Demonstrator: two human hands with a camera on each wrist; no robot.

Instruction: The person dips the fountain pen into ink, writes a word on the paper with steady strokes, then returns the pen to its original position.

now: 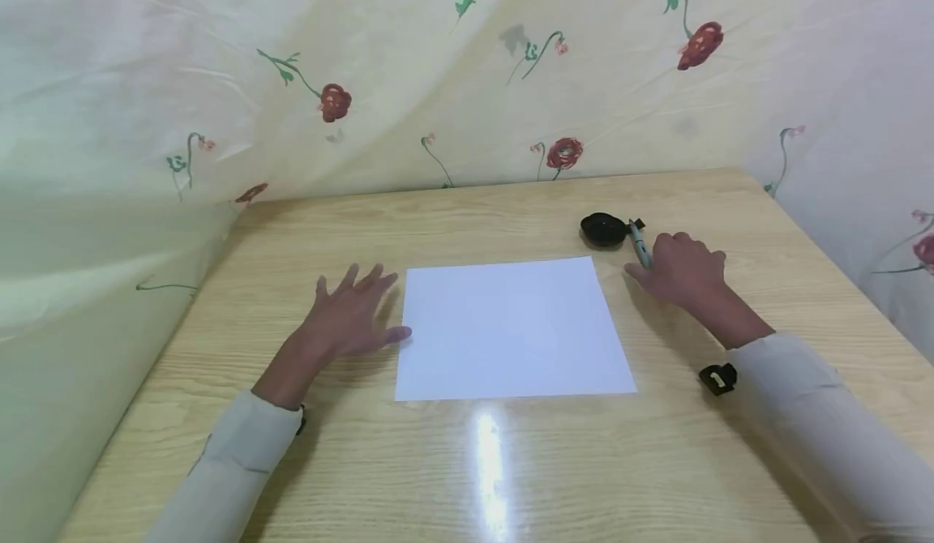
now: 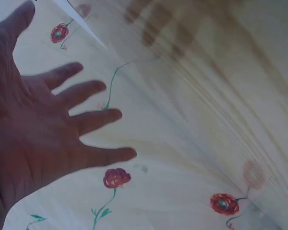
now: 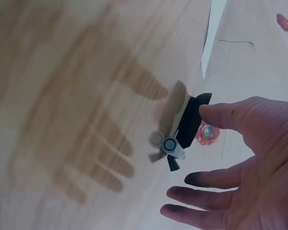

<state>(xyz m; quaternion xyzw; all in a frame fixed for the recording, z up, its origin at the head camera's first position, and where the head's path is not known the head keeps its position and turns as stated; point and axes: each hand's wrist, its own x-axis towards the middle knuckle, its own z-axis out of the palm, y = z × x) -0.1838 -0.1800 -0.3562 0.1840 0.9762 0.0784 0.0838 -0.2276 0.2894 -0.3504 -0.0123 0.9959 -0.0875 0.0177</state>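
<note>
In the head view a blank white sheet of paper (image 1: 511, 328) lies on the wooden table. My left hand (image 1: 352, 316) is at its left edge, fingers spread and holding nothing, the thumb overlapping the paper's edge in view. On the right, my right hand (image 1: 682, 271) is beside a grey-blue marker (image 1: 639, 245). A black oval object with a narrow neck (image 1: 603, 229) lies beyond it. From the right wrist, the thumb and fingers of the right hand (image 3: 264, 158) stand apart, and the marker's round end (image 3: 170, 144) shows in front of the black object (image 3: 194, 120), outside the grasp.
The wooden table (image 1: 350, 462) carries a bright light reflection near its front. A pale cloth with red flowers (image 1: 409, 65) hangs behind and along both sides. Black wrist devices show at the right cuff (image 1: 718, 378) and the left cuff (image 1: 301, 420).
</note>
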